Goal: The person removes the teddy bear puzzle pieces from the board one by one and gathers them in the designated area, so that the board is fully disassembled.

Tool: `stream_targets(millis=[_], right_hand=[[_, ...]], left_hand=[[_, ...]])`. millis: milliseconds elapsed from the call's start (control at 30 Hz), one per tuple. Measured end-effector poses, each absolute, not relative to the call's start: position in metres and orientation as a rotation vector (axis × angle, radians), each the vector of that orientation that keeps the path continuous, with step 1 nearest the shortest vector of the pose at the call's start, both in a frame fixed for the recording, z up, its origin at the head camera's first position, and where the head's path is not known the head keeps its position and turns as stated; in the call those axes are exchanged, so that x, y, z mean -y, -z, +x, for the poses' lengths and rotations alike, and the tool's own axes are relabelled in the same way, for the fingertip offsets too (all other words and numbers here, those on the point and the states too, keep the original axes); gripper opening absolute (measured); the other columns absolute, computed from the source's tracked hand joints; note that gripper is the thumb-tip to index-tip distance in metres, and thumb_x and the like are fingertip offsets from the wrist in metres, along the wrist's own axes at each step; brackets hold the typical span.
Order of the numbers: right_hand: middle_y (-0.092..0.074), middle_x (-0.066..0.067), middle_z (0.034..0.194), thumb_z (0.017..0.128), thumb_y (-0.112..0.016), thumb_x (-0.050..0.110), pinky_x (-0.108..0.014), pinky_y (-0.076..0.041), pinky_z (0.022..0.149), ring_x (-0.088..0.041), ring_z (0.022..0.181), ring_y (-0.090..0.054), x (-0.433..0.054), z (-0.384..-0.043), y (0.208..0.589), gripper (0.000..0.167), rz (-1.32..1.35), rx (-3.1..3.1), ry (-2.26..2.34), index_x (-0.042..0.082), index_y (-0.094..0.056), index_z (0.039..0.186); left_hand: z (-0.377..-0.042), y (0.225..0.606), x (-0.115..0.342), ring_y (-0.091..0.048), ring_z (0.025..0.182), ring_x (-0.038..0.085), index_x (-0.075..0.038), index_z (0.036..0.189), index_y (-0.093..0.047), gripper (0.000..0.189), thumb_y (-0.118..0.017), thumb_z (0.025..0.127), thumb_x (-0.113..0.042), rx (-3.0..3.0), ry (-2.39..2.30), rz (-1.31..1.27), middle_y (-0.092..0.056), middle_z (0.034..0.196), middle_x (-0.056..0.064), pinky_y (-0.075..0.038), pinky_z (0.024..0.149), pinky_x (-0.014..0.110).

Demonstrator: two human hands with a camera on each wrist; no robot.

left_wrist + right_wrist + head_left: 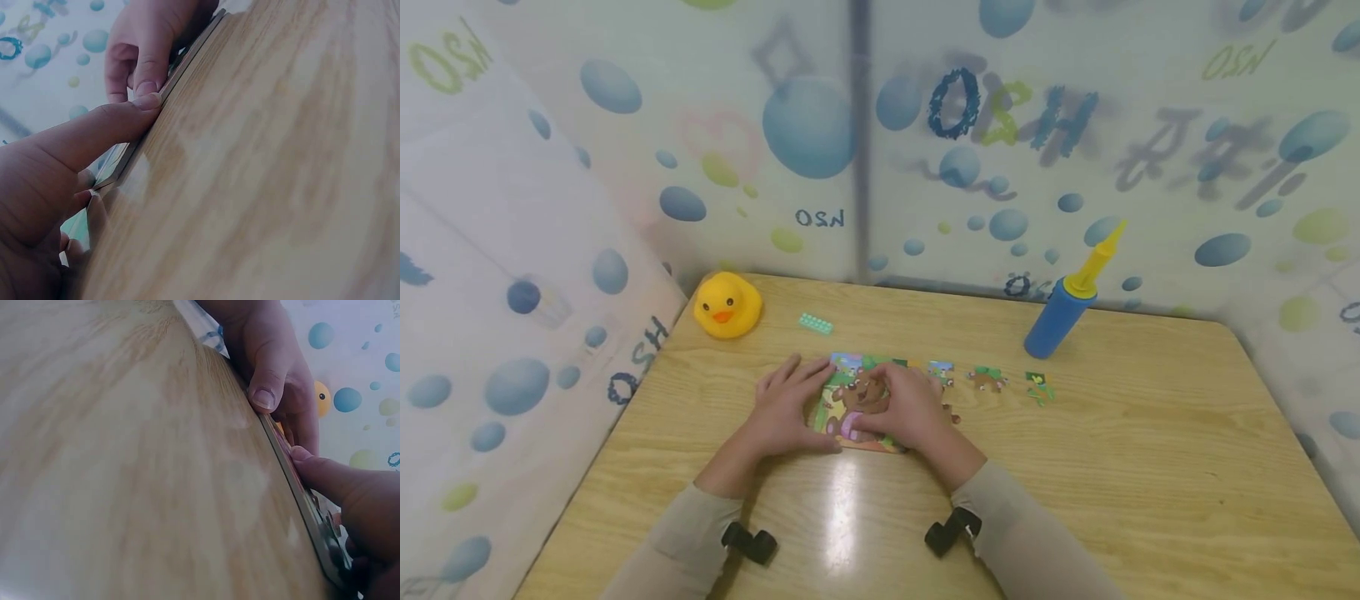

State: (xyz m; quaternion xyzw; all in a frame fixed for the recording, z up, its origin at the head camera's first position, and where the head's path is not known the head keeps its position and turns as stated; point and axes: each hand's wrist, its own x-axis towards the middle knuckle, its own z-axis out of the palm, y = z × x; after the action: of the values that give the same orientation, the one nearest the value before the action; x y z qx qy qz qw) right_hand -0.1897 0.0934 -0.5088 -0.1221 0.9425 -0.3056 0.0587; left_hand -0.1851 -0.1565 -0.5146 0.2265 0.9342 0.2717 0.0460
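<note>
A jigsaw puzzle board point(831, 408) with a brown bear picture lies flat on the table. My left hand point(785, 408) rests along its left side, fingers extended toward the far corner and thumb at the front edge. Over the board's right half is my right hand point(913, 406), thumb and fingertips set apart on the picture and hiding part of it. In the right wrist view, the right thumb point(319, 472) touches the top near the front edge. Loose puzzle pieces lie to the right: a blue one point(940, 371), a brown-and-green one point(987, 379) and a green one point(1040, 387).
A yellow rubber duck point(727, 306) sits at the table's back left, with a small mint-green studded block point(816, 323) to its right. A blue hand pump point(1060, 318) with a yellow nozzle stands at the back right. A patterned curtain point(816, 242) hangs behind the wooden table point(1150, 442).
</note>
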Motion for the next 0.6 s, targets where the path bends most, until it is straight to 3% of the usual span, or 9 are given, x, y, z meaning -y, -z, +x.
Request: stream_targets(millis=[367,600], right_hand=[[-0.065,0.001,0.128,0.07,-0.093,0.067,-0.062,-0.035,0.106,-0.026,0.124,-0.056,-0.0934,-0.1838,0.5117,0.084,-0.413,-2.938,0.931,0.022,-0.065,0.136],[-0.069,0.013,0.11,0.072,-0.095,0.059,-0.06,-0.03,0.108,-0.018,0.105,-0.061,-0.0927,-0.1821,0.5129,0.077,-0.429,-2.935,1.019,0.022,-0.067,0.133]], left_hand=[[-0.1831,0.5117,0.1553,-0.011,0.16,0.049,-0.016,0.165,-0.044,0.124,-0.098,0.062,-0.06,-2.847,-0.843,0.681,-0.033,0.173,0.004,-0.01,0.119,0.07],[-0.1833,0.5117,0.1556,-0.011,0.16,0.049,-0.016,0.164,-0.044,0.123,-0.098,0.062,-0.059,-2.843,-0.852,0.68,-0.034,0.173,0.004,-0.01,0.119,0.07]])
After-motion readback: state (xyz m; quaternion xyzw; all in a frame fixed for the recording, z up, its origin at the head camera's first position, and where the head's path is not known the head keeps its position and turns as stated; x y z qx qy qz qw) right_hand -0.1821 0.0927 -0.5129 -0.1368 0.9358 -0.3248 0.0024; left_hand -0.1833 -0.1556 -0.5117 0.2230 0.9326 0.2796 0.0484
